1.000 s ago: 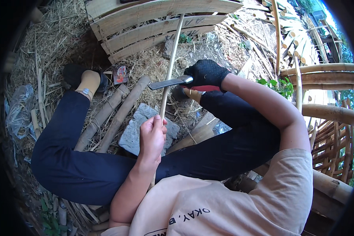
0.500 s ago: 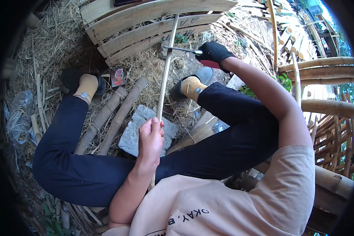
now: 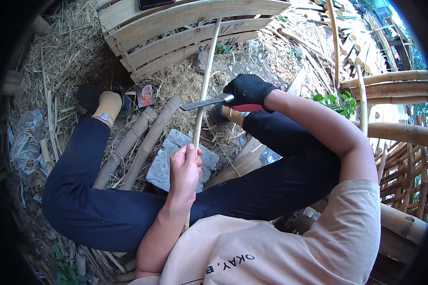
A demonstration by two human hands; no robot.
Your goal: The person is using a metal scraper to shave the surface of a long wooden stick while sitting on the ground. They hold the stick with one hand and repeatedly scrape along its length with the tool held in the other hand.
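Note:
My bare left hand [image 3: 184, 171] is closed around a long, pale bamboo strip [image 3: 207, 69]. The strip slants up and away from my lap, and its far end overlaps the slatted wooden crate. In a dark glove with some red on it, my right hand [image 3: 252, 92] grips a knife. Its flat metal blade [image 3: 205, 103] lies across the strip, a little beyond my left hand. The glove hides the knife's handle. Below my left fist, the strip's near end is mostly covered by my forearm and shirt.
The slatted wooden crate [image 3: 176, 26] stands ahead, a dark phone [image 3: 154, 3] on top. A grey stone block [image 3: 164, 164] and bamboo poles [image 3: 150, 137] lie between my legs. Straw covers the ground. Bamboo railings [image 3: 390, 130] and stacked poles [image 3: 359, 50] are at the right.
My right hand has drawn the knife toward me along the strip, from near the crate to nearer my left hand. The left hand keeps its hold, almost unmoved.

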